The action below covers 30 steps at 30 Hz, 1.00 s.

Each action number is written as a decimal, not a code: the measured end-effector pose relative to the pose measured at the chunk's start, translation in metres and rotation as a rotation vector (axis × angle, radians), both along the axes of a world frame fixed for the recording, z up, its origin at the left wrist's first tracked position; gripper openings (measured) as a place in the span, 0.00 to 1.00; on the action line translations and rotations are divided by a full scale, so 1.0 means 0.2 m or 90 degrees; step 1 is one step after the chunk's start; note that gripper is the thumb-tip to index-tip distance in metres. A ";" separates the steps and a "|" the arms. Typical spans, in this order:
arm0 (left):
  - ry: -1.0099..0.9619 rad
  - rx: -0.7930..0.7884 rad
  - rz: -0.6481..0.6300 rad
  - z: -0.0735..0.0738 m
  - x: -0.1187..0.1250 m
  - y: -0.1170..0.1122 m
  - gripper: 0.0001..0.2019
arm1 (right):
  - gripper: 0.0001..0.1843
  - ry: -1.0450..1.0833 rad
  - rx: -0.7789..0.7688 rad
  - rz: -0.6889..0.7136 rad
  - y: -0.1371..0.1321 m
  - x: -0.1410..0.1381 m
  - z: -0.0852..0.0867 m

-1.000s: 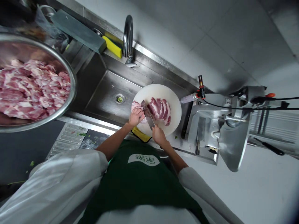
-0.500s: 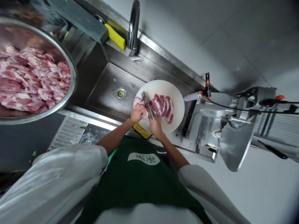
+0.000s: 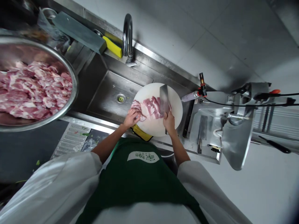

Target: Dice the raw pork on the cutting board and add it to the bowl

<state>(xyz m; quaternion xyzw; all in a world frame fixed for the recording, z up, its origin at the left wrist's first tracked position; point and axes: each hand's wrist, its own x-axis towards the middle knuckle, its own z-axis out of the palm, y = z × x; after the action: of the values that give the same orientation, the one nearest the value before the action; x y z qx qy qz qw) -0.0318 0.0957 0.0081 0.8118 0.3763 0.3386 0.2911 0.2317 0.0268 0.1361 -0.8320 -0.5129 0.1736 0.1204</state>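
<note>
My right hand is closed round the handle of a cleaver. The broad blade lies over the right part of several raw meat slices and hides some of them. These slices rest on a round white cutting board. At the board's left edge, the curled fingers of my left hand grip a separate piece of raw meat. A gap of bare board parts this piece from the slices.
The board sits over a steel sink with a tap behind. A large steel bowl of cut meat is at left. A yellow cloth shows under the board. On the right are a blowtorch and a metal slicer.
The cleaver went from beside my left hand to the right, over the slices. The slices now lie further left, nearer the held piece. My left hand drew slightly left.
</note>
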 end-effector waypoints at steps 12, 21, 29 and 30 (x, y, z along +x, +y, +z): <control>0.064 0.006 0.095 0.06 0.00 -0.04 0.10 | 0.16 0.009 -0.274 0.128 -0.17 -0.44 -0.04; 0.019 -0.019 0.121 0.08 -0.03 -0.04 0.08 | 0.12 0.017 -0.394 0.125 -0.71 -0.16 0.09; -0.084 0.041 0.405 0.12 -0.24 -0.16 0.06 | 0.15 -0.038 -0.253 0.110 -0.42 -0.38 0.15; -0.079 0.039 0.414 0.12 -0.26 -0.18 0.06 | 0.16 -0.035 -0.242 0.116 -0.35 -0.45 0.12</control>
<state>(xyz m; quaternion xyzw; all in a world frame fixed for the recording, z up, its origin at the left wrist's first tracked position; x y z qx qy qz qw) -0.0834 0.0598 0.0315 0.6353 0.5867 0.4738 0.1660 0.1421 -0.0429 0.1604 -0.7943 -0.5471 0.2549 -0.0692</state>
